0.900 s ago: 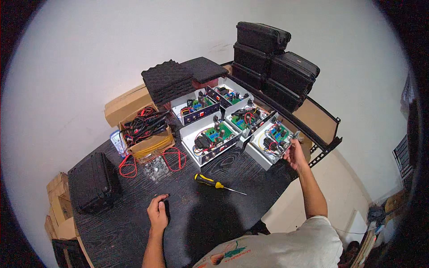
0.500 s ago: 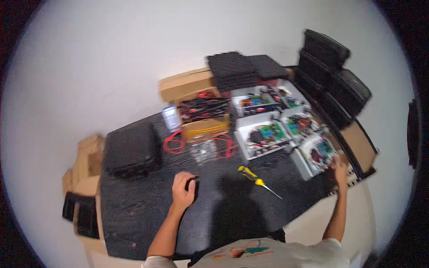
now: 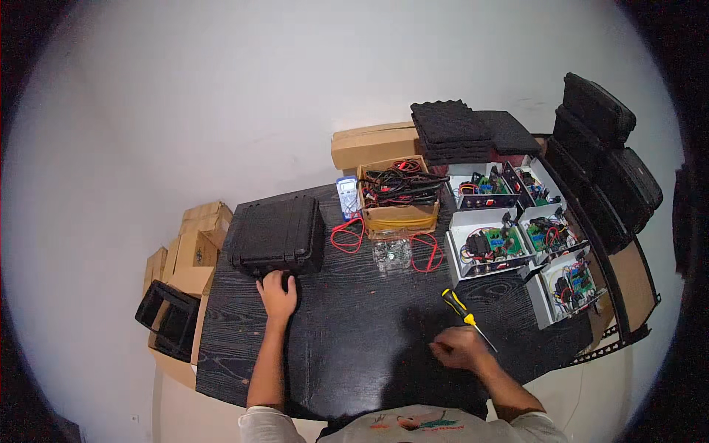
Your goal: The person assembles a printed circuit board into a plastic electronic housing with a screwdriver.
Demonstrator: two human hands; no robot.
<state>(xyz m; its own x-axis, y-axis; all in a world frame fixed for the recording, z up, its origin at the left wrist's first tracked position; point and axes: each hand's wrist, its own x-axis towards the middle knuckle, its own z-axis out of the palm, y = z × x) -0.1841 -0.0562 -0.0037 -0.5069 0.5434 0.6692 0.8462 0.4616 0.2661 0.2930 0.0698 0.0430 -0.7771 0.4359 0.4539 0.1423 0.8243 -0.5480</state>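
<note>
My left hand [image 3: 278, 297] is at the front of a closed black hard case [image 3: 273, 229] on the left of the table; its fingers curl against the lower front edge, with the fingertips partly hidden. Motion smears my right hand [image 3: 458, 348], which is over the table just left of a yellow-and-black screwdriver [image 3: 456, 303]. The screwdriver's shaft passes close to that hand, and I see no grip on it. Farther right sit several white open-topped housings [image 3: 533, 294] with green circuit boards and wires inside.
A cardboard box [image 3: 402, 210] of red and black test leads stands at the back, beside a blue-and-white multimeter [image 3: 348, 198]. A clear bag [image 3: 391, 255] lies before it. Black foam sheets [image 3: 452, 127] are stacked behind; more black cases [image 3: 594, 148] stand right, cartons [image 3: 193, 255] left.
My left hand has moved from the middle of the table to the black case. The right hand has left the nearest housing and come in beside the screwdriver. The view has shifted.
</note>
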